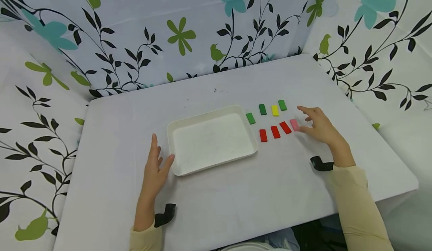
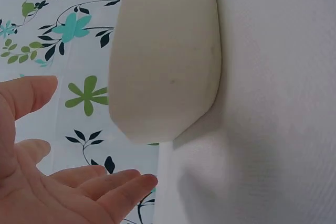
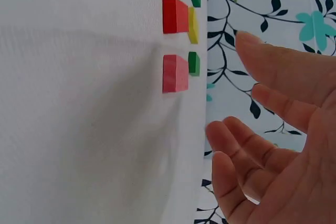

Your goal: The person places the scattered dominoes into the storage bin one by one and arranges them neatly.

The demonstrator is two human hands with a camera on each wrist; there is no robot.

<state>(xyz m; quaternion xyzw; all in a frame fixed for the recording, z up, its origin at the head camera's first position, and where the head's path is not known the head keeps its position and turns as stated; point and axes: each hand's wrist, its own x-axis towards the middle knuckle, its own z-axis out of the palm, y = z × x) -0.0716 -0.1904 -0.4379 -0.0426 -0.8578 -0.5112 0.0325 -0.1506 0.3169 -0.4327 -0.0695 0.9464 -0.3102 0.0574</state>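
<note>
A white rectangular tray (image 1: 210,140) lies on the table, with nothing in it. Beside its left end is my left hand (image 1: 155,174), fingers spread; the left wrist view shows a gap between them and the tray's side (image 2: 165,66). To the right of the tray lie small flat blocks in two rows. The near row has several red blocks (image 1: 275,132) and a pink block (image 1: 294,125); the far row has green blocks (image 1: 262,109) and a yellow block (image 1: 275,110). My right hand (image 1: 318,127) hovers by the pink block, fingers loosely bent, holding nothing.
A white cloth covers the table (image 1: 236,202). Patterned curtains (image 1: 135,29) with leaves and birds stand behind and at both sides. A black wrist mount (image 1: 165,215) sits at the left wrist, another black mount (image 1: 321,164) at the right.
</note>
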